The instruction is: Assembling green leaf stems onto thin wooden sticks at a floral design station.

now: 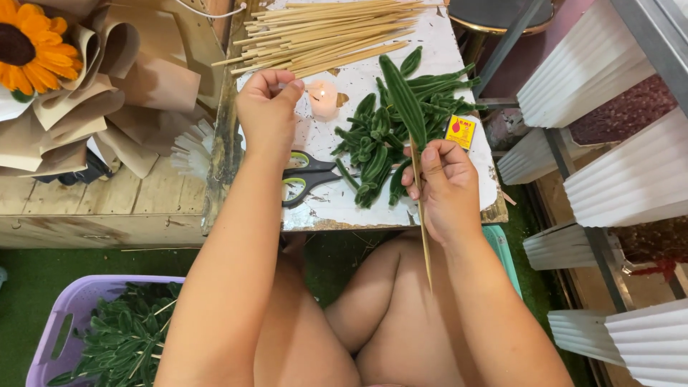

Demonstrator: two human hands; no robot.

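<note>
My right hand (443, 188) grips a thin bamboo stick (424, 240) with a long green fuzzy leaf (403, 97) on its top end, held upright over the worn white board (444, 43). My left hand (266, 109) is loosely curled with nothing seen in it, next to a lit candle (323, 99) and just below the pile of bamboo sticks (326, 32). A heap of green leaves (380, 143) lies between my hands. Black-handled scissors (309, 175) lie under my left wrist.
A small yellow matchbox (461, 132) sits at the board's right side. Brown paper wraps with a sunflower (32, 46) lie at upper left. A lilac basket (68, 315) of finished leaf stems stands on the green floor. White pleated shelves (623, 179) line the right.
</note>
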